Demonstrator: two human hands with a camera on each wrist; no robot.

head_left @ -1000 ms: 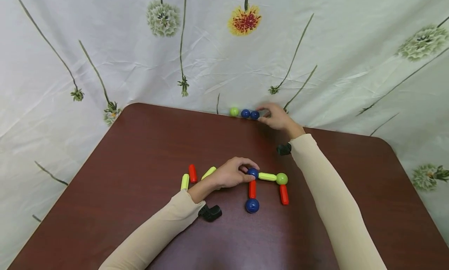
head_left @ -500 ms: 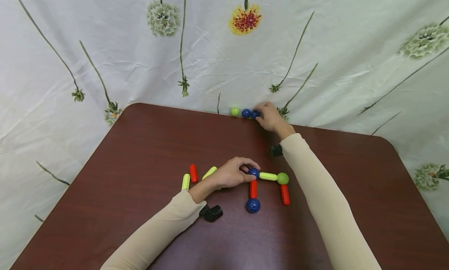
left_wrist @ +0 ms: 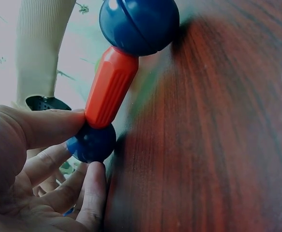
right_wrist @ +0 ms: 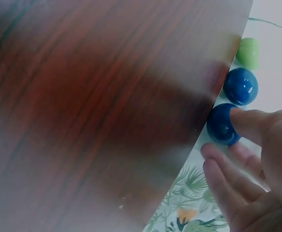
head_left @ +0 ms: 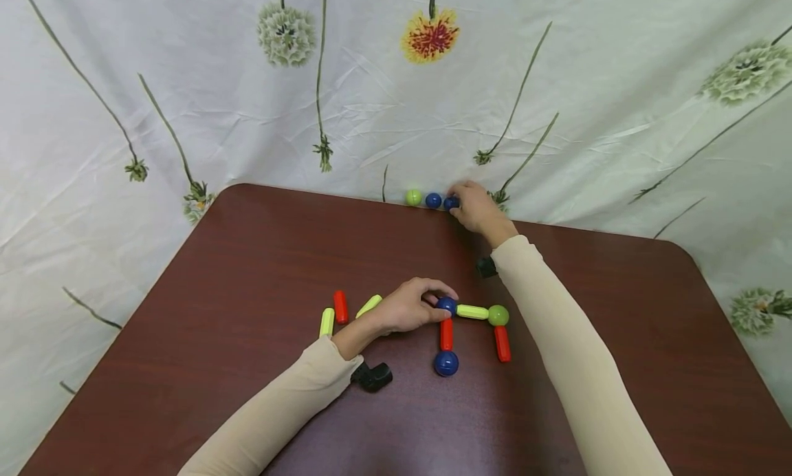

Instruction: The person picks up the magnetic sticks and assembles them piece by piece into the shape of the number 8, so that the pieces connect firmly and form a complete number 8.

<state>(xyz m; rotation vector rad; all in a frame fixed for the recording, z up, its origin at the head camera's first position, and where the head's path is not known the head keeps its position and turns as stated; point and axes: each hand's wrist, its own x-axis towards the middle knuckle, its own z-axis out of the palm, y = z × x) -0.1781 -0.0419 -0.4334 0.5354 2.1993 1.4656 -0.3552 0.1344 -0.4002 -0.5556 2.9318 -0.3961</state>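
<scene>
My left hand (head_left: 408,305) grips a blue ball (head_left: 446,305) at the corner of a construction of magnetic rods and balls. A red rod (head_left: 446,335) joins it to a second blue ball (head_left: 446,364) nearer me. To its right, a yellow-green rod (head_left: 473,312) leads to a green ball (head_left: 498,316), from which another red rod (head_left: 502,344) extends toward me. At the table's far edge, my right hand (head_left: 478,209) pinches a blue ball (right_wrist: 223,124) between thumb and fingers. Beside that lie another blue ball (head_left: 433,200) and a light green ball (head_left: 413,197).
Left of my left hand lie a loose red rod (head_left: 340,307) and yellow-green rods (head_left: 326,322), partly covered by my forearm. A flowered cloth (head_left: 371,84) hangs behind the brown table (head_left: 278,249).
My right hand has moved slightly left and its fingers have closed round the rightmost blue ball, which now stands a little apart from its neighbour. My left hand keeps its hold.
</scene>
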